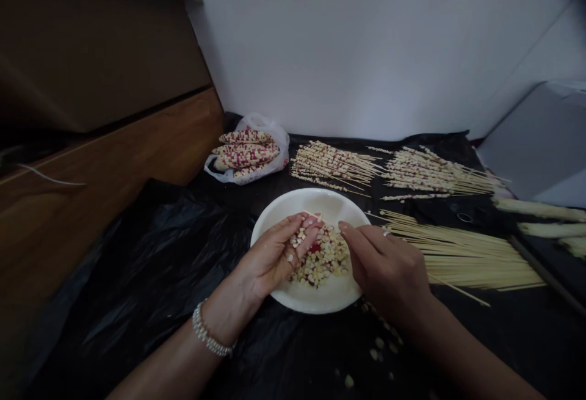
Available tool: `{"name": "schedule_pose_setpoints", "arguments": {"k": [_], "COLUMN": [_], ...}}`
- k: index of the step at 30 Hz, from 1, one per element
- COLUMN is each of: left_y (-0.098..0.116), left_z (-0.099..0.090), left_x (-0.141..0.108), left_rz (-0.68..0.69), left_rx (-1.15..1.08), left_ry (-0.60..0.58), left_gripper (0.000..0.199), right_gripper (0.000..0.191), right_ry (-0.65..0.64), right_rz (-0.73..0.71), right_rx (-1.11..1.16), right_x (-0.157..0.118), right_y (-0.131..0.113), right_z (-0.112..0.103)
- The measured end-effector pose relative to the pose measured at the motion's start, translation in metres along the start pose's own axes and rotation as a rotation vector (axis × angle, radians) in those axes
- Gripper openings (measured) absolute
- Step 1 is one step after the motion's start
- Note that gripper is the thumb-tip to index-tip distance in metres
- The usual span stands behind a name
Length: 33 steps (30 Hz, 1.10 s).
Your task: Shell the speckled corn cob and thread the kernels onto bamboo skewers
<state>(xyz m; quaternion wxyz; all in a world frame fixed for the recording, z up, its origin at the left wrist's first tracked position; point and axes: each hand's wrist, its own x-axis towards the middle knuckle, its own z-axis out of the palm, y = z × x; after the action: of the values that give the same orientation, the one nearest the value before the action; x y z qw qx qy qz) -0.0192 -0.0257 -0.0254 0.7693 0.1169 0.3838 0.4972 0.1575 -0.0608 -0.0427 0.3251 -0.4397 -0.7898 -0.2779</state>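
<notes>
A white bowl [315, 302] holds many loose pale and dark red corn kernels [325, 262]. Over its left part, my left hand [286, 247] is cupped palm up around some kernels [300, 236], and a short piece of thin stick [314, 215] shows at its fingertips. My right hand [384, 262] is over the bowl's right rim, thumb and forefinger pinched together; whatever is between them is too small to make out. Bare thin sticks [476, 256] lie fanned out to the right of the bowl, partly behind my right hand.
Behind the bowl lie a plastic bag [270, 125] with several corn cobs [245, 157] and two piles of kernel-threaded sticks [325, 165]. Stripped cobs [544, 210] lie far right. Loose kernels [378, 348] are scattered on the black plastic sheet [174, 247] in front.
</notes>
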Motion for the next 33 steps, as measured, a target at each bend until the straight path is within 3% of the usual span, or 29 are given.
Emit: {"name": "schedule_pose_setpoints", "arguments": {"k": [33], "left_y": [0.0056], "left_z": [-0.0017], "left_x": [0.0019], "left_rz": [0.045], "left_rx": [-0.125], "left_ry": [0.021], "left_gripper": [0.020], "right_gripper": [0.027], "right_ry": [-0.031], "right_rz": [-0.015], "right_rx": [-0.022], "right_x": [-0.0027], "right_y": [0.0004], "right_z": [0.0005]}}
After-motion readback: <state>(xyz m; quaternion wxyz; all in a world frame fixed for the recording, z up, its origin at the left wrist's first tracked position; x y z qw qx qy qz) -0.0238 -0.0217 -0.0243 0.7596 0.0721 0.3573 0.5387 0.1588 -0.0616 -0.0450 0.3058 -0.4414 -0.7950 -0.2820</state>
